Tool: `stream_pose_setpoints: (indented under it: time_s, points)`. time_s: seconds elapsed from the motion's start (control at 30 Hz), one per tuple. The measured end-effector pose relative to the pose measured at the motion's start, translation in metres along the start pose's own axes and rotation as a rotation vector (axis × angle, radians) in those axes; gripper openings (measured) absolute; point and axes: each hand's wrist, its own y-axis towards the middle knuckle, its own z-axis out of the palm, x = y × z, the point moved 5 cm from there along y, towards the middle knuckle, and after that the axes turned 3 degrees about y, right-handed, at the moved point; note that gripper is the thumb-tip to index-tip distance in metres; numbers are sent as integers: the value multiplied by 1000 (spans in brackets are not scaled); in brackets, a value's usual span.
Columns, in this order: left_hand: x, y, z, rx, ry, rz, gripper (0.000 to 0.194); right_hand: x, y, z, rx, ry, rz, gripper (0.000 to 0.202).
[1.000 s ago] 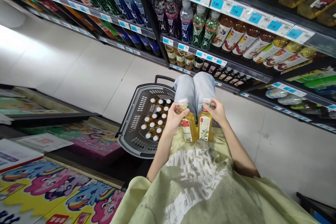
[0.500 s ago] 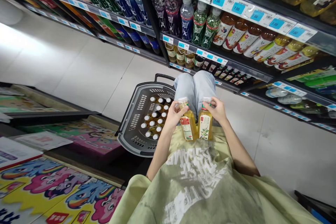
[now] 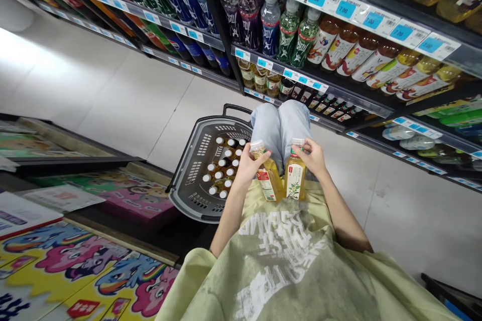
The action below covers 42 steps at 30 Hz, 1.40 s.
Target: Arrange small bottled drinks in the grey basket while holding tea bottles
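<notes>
My left hand point(image 3: 249, 163) grips a bottle of yellow drink point(image 3: 268, 183) near its neck, with a red and white label facing up. The bottle leans, its cap end toward the left. My right hand point(image 3: 312, 156) has its fingers closed round the upper part of a second bottle of yellow drink point(image 3: 295, 180), whose white label shows a leafy plant print. Both white-capped bottles are over my lap, their bases against my shirt. To the left on the floor stands a grey shopping basket point(image 3: 188, 195) holding several white-capped bottles point(image 3: 218, 175).
Shelves point(image 3: 361, 93) of bottled drinks with blue price tags point(image 3: 344, 9) run along the far side and right. Colourful cartoon boxes point(image 3: 75, 266) are stacked on the near left. Pale floor tiles point(image 3: 150, 105) lie between.
The bottle in my left hand has tilted a little more, its cap end shifting left. My right hand and its bottle stay almost in place.
</notes>
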Motion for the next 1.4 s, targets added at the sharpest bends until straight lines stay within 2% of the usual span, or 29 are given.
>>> stream_pose_setpoints:
  time_s: [0.2, 0.33, 0.5, 0.63, 0.8, 0.97, 1.1, 1.17, 1.27, 1.33, 1.4]
  points:
    - [-1, -2, 5, 198, -280, -123, 51, 3, 0, 1, -2, 9, 12, 38]
    - [1, 0, 3, 272, -294, -135, 52, 3, 0, 1, -1, 20, 14, 37]
    - [6, 7, -5, 215, -194, -80, 66, 0, -1, 1, -8, -7, 4, 40]
    - [6, 8, -5, 163, -142, -51, 66, 0, 2, 0, 3, 24, 3, 43]
    - [7, 8, -3, 139, -114, -34, 66, 5, 3, -11, 122, 127, -36, 44]
    - [11, 10, -6, 142, -65, -28, 64, -5, -24, -16, 206, 383, 117, 55]
    - [12, 13, -8, 149, -44, -22, 66, -18, -40, -10, 253, 622, 273, 77]
    - [12, 13, -7, 152, -38, -22, 65, -19, -39, -3, 297, 661, 314, 80]
    - [11, 11, -6, 156, -30, -27, 62, -12, -33, 11, 309, 583, 308, 66]
    - [10, 10, -6, 156, -33, -29, 62, -5, -30, 21, 245, 434, 275, 53]
    - [8, 9, -5, 150, -36, -25, 63, 4, -29, 29, 146, 214, 212, 48]
